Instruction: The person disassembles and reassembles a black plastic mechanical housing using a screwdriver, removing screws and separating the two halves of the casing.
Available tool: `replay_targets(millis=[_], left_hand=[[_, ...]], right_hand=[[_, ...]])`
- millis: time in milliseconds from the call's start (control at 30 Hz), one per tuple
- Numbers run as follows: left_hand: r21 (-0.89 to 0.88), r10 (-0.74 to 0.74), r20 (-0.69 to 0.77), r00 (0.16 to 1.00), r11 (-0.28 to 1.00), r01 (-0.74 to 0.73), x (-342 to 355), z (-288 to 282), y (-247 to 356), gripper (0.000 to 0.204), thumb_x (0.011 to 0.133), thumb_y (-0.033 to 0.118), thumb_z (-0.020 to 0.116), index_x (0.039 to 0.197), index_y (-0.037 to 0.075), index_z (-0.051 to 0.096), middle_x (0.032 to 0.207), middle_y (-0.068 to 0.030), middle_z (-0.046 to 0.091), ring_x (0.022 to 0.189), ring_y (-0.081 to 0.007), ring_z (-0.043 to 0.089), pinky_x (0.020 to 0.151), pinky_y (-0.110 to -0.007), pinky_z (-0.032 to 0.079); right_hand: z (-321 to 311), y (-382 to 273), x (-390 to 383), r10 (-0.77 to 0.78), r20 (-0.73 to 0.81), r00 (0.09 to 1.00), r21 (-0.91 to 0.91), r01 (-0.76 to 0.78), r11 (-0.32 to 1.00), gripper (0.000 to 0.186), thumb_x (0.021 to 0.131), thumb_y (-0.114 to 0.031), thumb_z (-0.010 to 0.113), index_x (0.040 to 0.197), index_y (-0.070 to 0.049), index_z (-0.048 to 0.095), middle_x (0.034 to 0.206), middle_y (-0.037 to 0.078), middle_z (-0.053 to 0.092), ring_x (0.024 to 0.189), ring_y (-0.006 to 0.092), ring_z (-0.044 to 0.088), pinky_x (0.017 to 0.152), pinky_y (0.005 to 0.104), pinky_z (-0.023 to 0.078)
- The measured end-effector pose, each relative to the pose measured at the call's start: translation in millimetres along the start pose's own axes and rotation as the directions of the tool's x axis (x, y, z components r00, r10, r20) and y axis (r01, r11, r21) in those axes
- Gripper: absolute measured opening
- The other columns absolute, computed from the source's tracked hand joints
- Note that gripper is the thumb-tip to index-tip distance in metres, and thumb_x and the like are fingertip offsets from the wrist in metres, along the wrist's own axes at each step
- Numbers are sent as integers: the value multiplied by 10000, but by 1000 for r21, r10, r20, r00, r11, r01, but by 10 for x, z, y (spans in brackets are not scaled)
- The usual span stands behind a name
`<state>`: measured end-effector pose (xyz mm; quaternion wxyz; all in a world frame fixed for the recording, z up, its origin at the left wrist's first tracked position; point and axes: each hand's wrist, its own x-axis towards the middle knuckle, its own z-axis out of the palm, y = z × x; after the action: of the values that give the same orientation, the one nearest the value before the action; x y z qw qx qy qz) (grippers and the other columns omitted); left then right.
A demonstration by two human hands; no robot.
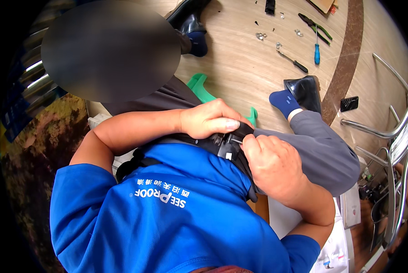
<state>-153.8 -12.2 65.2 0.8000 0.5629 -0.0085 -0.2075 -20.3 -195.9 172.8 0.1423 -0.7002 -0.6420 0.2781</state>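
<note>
My left hand (208, 120) is at my lap, its fingers curled over the top of a black part (227, 145), thumb lying along it. The part rests against my dark trousers and blue shirt and carries a small white patch. My right hand (272, 161) is closed just to the right of the part, thumb and forefinger pinching a thin metal piece (237, 140), perhaps a small tool, set against it. The fingertips under the part are hidden.
On the floor lie pliers (321, 32), a blue screwdriver (316, 53), a black-handled tool (298, 64), small hardware and a black rectangular item (349, 103). Green plastic pieces (199, 88) sit beyond my lap, shoes (307, 88) near my foot, tubular steel chairs (381, 132) at right.
</note>
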Motion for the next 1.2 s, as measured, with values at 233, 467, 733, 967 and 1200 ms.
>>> replay_targets(millis=[233, 467, 733, 967, 1200], left_hand=[[-50, 57, -62, 996, 997, -60, -16, 14, 15, 512, 1021, 351, 468, 1228, -82, 647, 1162, -226, 702, 1100, -274, 664, 994, -376, 483], [-99, -61, -35, 998, 993, 57, -48, -16, -10, 628, 1001, 441, 452, 1252, -108, 621, 1225, -224, 678, 1141, -282, 642, 1019, -391, 467], [-102, -47, -40, 998, 994, 43, -4, -15, -12, 587, 1014, 421, 460, 1230, -94, 642, 1083, -175, 676, 1012, -223, 613, 928, -364, 472], [-104, -54, -90, 994, 994, 45, 29, 43, -105, 485, 1062, 372, 446, 1008, -56, 667, 710, -24, 528, 707, -95, 440, 673, -296, 421], [-84, -135, -121, 983, 989, 125, 47, 12, -192, 543, 1065, 401, 442, 727, -16, 526, 646, -4, 430, 675, -98, 369, 634, -312, 384]], right_hand=[[-73, 33, -22, 43, 51, 998, 21, -44, 999, 80, 838, -113, 626, 865, -63, 570, 701, 72, 558, 644, 240, 634, 566, 381, 544], [-99, 87, -57, 73, 66, 995, 157, -83, 984, 127, 925, -162, 638, 901, -50, 584, 743, 96, 560, 718, 278, 636, 633, 392, 534], [-92, 141, -75, 93, 55, 994, 226, -103, 969, 123, 924, -149, 632, 932, -31, 596, 765, 114, 593, 748, 317, 638, 666, 427, 524], [28, 215, -93, 48, 62, 997, 158, -57, 986, 90, 849, -94, 614, 909, -31, 590, 668, 100, 619, 629, 295, 655, 569, 410, 528], [105, 239, -70, 35, 53, 998, 59, -38, 998, 101, 832, -85, 610, 912, -25, 593, 657, 98, 632, 610, 267, 678, 536, 391, 546]])
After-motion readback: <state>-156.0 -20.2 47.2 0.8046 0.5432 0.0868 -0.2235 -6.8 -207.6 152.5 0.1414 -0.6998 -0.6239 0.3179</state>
